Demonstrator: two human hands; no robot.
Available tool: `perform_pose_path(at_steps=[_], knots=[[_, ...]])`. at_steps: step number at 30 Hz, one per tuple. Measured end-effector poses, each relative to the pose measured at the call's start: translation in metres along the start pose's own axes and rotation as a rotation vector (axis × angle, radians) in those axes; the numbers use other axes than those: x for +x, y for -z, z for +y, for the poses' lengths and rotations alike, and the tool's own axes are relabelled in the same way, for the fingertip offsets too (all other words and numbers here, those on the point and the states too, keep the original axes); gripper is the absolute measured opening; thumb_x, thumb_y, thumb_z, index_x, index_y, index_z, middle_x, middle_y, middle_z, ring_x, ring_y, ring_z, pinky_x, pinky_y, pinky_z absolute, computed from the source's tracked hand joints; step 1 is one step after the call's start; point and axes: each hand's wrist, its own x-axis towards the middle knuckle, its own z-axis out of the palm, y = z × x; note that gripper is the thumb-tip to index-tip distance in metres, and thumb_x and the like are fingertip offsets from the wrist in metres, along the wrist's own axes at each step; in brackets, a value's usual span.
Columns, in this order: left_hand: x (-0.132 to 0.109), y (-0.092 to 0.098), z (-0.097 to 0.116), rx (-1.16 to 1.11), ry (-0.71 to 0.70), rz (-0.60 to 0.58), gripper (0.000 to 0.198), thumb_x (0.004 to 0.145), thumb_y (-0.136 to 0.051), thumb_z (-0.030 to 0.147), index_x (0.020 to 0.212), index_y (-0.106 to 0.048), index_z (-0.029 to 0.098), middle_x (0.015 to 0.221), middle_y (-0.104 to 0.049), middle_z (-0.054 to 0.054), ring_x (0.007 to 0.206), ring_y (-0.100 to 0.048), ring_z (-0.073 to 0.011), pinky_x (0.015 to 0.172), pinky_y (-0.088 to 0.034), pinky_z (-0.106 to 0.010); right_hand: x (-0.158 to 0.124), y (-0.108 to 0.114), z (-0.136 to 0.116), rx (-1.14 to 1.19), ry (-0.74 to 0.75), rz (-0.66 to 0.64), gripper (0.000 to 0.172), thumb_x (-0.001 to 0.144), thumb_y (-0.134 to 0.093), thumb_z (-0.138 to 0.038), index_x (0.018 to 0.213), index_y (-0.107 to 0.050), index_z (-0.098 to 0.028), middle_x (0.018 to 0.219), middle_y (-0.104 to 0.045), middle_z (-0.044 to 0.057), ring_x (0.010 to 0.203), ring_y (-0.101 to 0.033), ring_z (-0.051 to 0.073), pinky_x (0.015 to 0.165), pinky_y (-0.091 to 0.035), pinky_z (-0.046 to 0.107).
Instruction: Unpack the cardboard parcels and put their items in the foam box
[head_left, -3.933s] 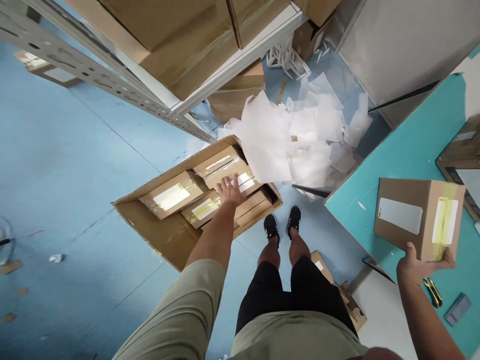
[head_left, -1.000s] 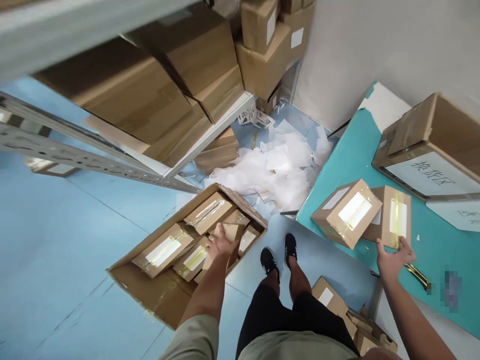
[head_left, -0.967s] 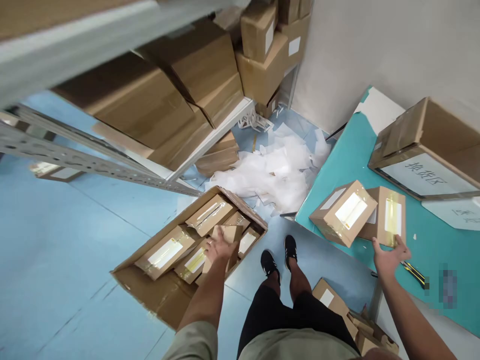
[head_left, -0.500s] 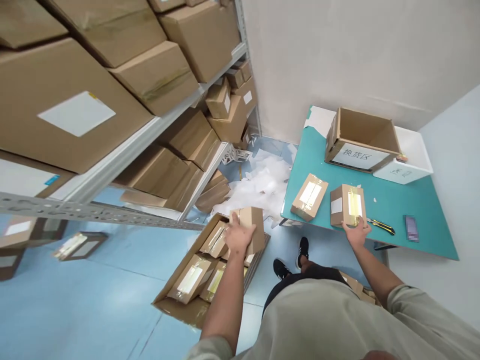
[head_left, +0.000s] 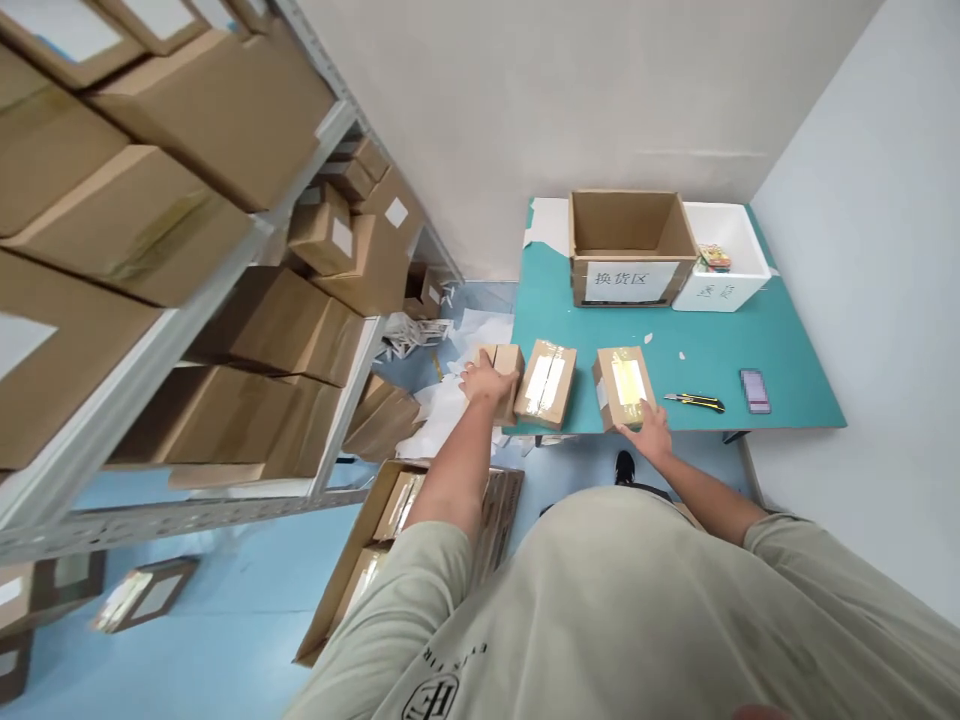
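My left hand (head_left: 486,380) is closed over a small brown cardboard box (head_left: 511,400) at the left front edge of the green table (head_left: 495,430). Just right of that one lies a taped box (head_left: 546,385) with a white label. My right hand (head_left: 649,436) grips the near right corner of another taped box (head_left: 624,385), whose label lies under yellowish tape. To the right of this hand are a yellow-and-black box cutter (head_left: 696,401) with its blade out and a phone (head_left: 755,391).
At the table's back stand an open cardboard box (head_left: 634,282) with a Chinese sign and a white bin (head_left: 724,285). A large open carton (head_left: 330,600) of boxes sits on the floor. Shelves (head_left: 292,250) of cartons rise at left; white packing material (head_left: 431,425) lies beyond.
My left hand has carried its box from above the floor carton to the table's left edge. My right hand stays at its box. The view has swung toward the table.
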Motion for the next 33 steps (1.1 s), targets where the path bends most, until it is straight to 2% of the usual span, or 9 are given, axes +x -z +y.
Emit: perform_pose_path(at_steps=[4,7,10,12,16,19,22,26,33], knots=[[0.005,-0.034,0.033,-0.003,0.072,-0.112,0.099,0.096,-0.072,0.06,0.178,-0.041,0.014,0.163,-0.057,-0.033,0.148,-0.059,-0.0513,0.119,-0.05,-0.063,0.015,0.013,0.022,-0.077,0.149,-0.201,0.101,0.105,-0.078,-0.059,0.188,-0.029,-0.03,0.184,-0.034,0.022,0.156,-0.057,0.041,0.124,-0.05,0.049],[-0.002,-0.057,0.039,-0.006,0.154,-0.159,0.108,0.099,-0.065,0.07,0.186,-0.028,0.017,0.171,-0.05,-0.033,0.153,-0.058,-0.0546,0.122,-0.049,-0.067,0.027,0.019,0.031,-0.093,0.26,-0.303,0.104,0.105,-0.079,-0.054,0.191,-0.024,-0.034,0.188,-0.031,0.02,0.157,-0.059,0.04,0.126,-0.049,0.047],[-0.017,-0.071,0.023,-0.096,0.191,-0.128,0.117,0.103,-0.058,0.076,0.19,-0.012,0.013,0.177,-0.046,-0.035,0.158,-0.057,-0.0518,0.129,-0.047,-0.062,0.04,0.027,0.036,-0.105,0.346,-0.386,0.106,0.104,-0.082,-0.051,0.192,-0.022,-0.037,0.19,-0.03,0.019,0.158,-0.059,0.041,0.124,-0.051,0.046],[-0.031,-0.077,0.001,-0.134,0.221,-0.093,0.119,0.104,-0.058,0.078,0.189,-0.012,0.009,0.178,-0.046,-0.035,0.162,-0.055,-0.0494,0.134,-0.045,-0.058,0.049,0.034,0.039,-0.12,0.387,-0.434,0.108,0.104,-0.083,-0.049,0.192,-0.022,-0.038,0.189,-0.033,0.02,0.155,-0.061,0.041,0.121,-0.052,0.045],[-0.066,-0.084,-0.041,-0.11,0.315,-0.193,0.127,0.098,-0.066,0.081,0.188,-0.017,0.006,0.172,-0.056,-0.035,0.16,-0.059,-0.0499,0.132,-0.049,-0.057,0.062,0.049,0.043,-0.168,0.438,-0.479,0.104,0.108,-0.077,-0.046,0.193,-0.018,-0.038,0.185,-0.041,0.019,0.152,-0.063,0.04,0.116,-0.054,0.042],[-0.083,-0.088,-0.051,-0.098,0.3,-0.245,0.134,0.095,-0.072,0.081,0.19,-0.01,0.01,0.169,-0.059,-0.035,0.157,-0.062,-0.0495,0.13,-0.05,-0.058,0.068,0.053,0.04,-0.194,0.466,-0.504,0.103,0.111,-0.073,-0.045,0.193,-0.011,-0.037,0.182,-0.047,0.018,0.148,-0.065,0.037,0.111,-0.055,0.038],[-0.079,-0.093,-0.037,-0.105,0.247,-0.255,0.135,0.095,-0.074,0.078,0.191,-0.006,0.011,0.17,-0.058,-0.035,0.158,-0.062,-0.048,0.131,-0.049,-0.057,0.071,0.052,0.033,-0.215,0.468,-0.509,0.105,0.113,-0.072,-0.047,0.193,-0.005,-0.038,0.179,-0.051,0.017,0.147,-0.066,0.036,0.108,-0.055,0.035],[-0.053,-0.098,-0.003,-0.111,0.154,-0.259,0.139,0.093,-0.081,0.072,0.191,-0.004,0.011,0.169,-0.058,-0.034,0.158,-0.062,-0.0483,0.13,-0.05,-0.056,0.072,0.051,0.03,-0.228,0.411,-0.447,0.1,0.116,-0.066,-0.046,0.194,-0.003,-0.037,0.178,-0.052,0.017,0.145,-0.068,0.035,0.106,-0.055,0.034],[-0.032,-0.118,0.047,-0.149,-0.075,-0.332,0.15,0.088,-0.09,0.068,0.19,0.004,0.01,0.17,-0.055,-0.035,0.155,-0.064,-0.0469,0.127,-0.051,-0.052,0.08,0.069,0.057,-0.254,0.266,-0.283,0.098,0.115,-0.063,-0.038,0.194,-0.005,-0.034,0.174,-0.057,0.017,0.143,-0.068,0.035,0.108,-0.057,0.036]])
